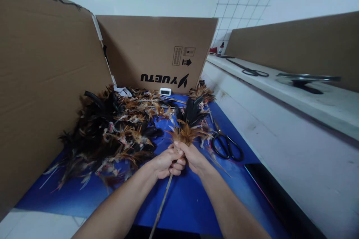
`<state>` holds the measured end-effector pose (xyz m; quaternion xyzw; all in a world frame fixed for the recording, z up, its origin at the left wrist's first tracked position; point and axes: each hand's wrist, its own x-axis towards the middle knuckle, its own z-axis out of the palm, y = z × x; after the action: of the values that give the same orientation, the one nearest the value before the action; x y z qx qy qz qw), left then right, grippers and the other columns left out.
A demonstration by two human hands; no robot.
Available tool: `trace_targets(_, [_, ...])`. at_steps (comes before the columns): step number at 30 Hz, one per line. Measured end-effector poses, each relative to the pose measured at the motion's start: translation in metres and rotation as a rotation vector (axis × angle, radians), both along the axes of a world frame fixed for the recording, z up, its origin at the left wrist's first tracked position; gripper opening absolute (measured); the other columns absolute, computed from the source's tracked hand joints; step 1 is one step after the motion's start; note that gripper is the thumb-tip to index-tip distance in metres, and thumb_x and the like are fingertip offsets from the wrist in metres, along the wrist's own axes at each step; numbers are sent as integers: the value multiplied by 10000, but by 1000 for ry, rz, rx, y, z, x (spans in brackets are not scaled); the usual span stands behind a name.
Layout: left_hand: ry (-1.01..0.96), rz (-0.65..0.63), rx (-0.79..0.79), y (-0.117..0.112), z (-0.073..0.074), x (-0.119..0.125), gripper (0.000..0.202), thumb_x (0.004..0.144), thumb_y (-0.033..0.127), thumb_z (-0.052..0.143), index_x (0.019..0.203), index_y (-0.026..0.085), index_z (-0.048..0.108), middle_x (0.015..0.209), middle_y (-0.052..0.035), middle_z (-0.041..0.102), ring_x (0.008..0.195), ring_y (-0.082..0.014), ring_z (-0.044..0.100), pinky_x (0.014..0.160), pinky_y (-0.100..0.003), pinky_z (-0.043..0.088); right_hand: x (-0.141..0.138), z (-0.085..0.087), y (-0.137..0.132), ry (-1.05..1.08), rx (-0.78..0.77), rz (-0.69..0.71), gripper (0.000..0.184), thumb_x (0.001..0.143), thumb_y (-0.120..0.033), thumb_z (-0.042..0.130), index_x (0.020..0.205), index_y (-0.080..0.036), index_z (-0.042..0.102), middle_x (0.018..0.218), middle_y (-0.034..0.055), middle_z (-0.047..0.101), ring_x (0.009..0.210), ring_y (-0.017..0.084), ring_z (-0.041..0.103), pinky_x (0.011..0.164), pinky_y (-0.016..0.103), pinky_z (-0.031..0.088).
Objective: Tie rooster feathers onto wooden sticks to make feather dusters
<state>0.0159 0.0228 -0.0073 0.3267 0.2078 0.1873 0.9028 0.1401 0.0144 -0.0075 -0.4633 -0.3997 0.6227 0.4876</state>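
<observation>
Both my hands meet over a blue mat, gripping a feather duster of brown and black feathers on a thin stick. My left hand is closed round the stick just below the feathers. My right hand pinches the base of the brown feathers beside it. The stick runs down toward me between my forearms. A big heap of loose brown and black feathers lies on the mat to the left of my hands.
Black-handled scissors lie on the mat right of my hands. Cardboard walls stand at left and back, one printed YUETU. A small white clock sits at the back. A white ledge at right carries more scissors.
</observation>
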Motion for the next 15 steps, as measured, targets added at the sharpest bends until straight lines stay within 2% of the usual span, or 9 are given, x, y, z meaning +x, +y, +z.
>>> trace_targets(2, [-3,15,-14,-1,-1,2,360,745,346,651,701,181,334,575,57,355,405,-9,230,373,-118,119,0,1,0,-8,-1,-1,260,730,-382,624,740,-125,661,689,43,661,695,148,601,647,242,480])
trace_targets(4, [-10,37,-20,-2,-3,4,339,734,346,662,709,168,374,585,41,395,412,-14,282,378,-123,168,0,2,-1,-37,-15,-2,265,731,-386,613,735,-124,652,666,35,652,616,118,586,559,205,466])
trace_targets(5, [-16,49,-18,-3,-5,5,329,730,352,666,713,158,400,595,29,422,420,-20,317,387,-132,212,0,2,-1,-63,-34,-1,276,731,-397,605,740,-125,648,630,24,639,524,91,550,471,184,430])
trace_targets(7, [-23,77,1,-4,-7,7,321,724,375,666,712,130,458,623,-2,476,450,-42,398,436,-174,323,0,2,-2,-118,-85,10,312,732,-433,580,766,-129,641,521,-10,586,340,47,404,315,167,284])
trace_targets(9, [-4,109,27,-4,-9,8,325,722,389,662,712,104,507,656,-33,517,492,-75,473,505,-230,403,0,2,-2,-144,-131,38,355,734,-473,551,804,-135,635,404,-50,498,255,39,282,266,173,178])
trace_targets(12, [34,134,14,-5,-8,8,313,725,374,658,722,94,520,677,-48,531,509,-87,496,516,-240,417,0,1,-2,-149,-128,47,360,736,-474,548,813,-133,635,401,-53,494,254,38,273,276,176,191])
trace_targets(15, [-7,102,-48,-4,-7,7,281,734,325,655,722,128,455,625,3,469,426,-22,355,409,-148,276,1,3,-2,-106,-60,20,300,737,-417,576,761,-126,645,582,-2,609,368,42,409,376,179,344])
